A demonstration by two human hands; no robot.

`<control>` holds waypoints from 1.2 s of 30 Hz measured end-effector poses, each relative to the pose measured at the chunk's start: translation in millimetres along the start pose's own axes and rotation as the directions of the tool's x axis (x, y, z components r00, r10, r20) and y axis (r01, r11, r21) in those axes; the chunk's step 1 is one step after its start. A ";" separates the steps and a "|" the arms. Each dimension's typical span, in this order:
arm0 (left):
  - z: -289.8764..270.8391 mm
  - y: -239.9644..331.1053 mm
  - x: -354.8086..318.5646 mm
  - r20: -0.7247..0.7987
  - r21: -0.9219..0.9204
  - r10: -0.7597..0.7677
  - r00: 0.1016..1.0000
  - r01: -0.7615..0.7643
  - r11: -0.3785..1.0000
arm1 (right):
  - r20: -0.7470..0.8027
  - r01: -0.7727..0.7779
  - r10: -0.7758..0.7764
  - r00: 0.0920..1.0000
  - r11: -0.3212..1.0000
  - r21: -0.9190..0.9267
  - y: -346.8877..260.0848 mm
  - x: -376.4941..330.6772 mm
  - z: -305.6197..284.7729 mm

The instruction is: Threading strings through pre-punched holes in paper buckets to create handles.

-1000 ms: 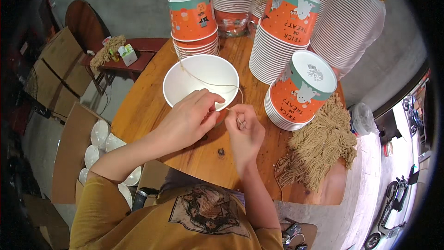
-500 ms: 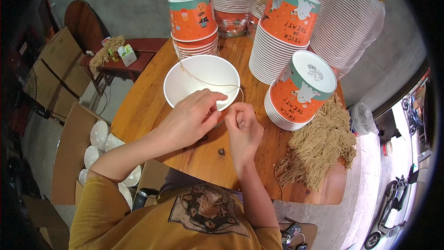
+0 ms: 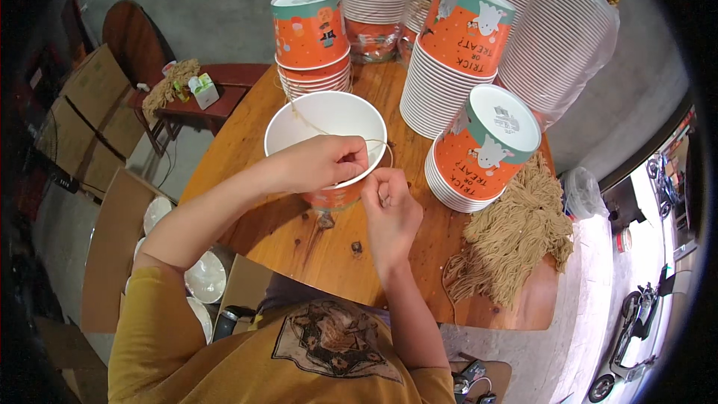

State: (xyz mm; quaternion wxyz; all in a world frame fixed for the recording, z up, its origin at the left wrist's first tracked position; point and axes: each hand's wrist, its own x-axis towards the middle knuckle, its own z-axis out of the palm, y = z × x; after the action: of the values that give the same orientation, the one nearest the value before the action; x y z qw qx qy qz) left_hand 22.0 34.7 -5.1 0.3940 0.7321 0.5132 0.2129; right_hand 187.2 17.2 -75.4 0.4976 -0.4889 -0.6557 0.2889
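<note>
While both hands work at frame centre, the left hand and right hand each pinch a jute string at the near rim of the open paper bucket. String looks partly attached, knot likely unfinished. Three printed bucket stacks behind; one heap of cut strings lower right.
</note>
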 end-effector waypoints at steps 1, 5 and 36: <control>0.0 0.4 0.2 0.014 0.004 0.002 1.000 -0.002 1.000 | 0.021 -0.027 0.027 0.999 1.000 -0.012 -1.8 0.2 -0.6; 1.3 5.0 0.3 -0.008 0.110 0.038 0.999 -0.037 0.993 | 0.092 -0.087 0.096 0.991 0.991 -0.102 -3.3 3.4 -9.4; 4.2 -0.5 13.0 -0.017 -0.604 -0.131 0.991 0.094 0.792 | 0.463 -0.116 -0.075 0.883 0.922 0.370 -26.0 49.7 -59.3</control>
State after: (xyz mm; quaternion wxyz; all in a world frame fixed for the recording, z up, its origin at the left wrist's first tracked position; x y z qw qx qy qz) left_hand 29.7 45.2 -9.2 0.6028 0.5309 0.4730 0.3621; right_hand 232.1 47.8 -14.4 0.4080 -0.3037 -0.6807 0.5272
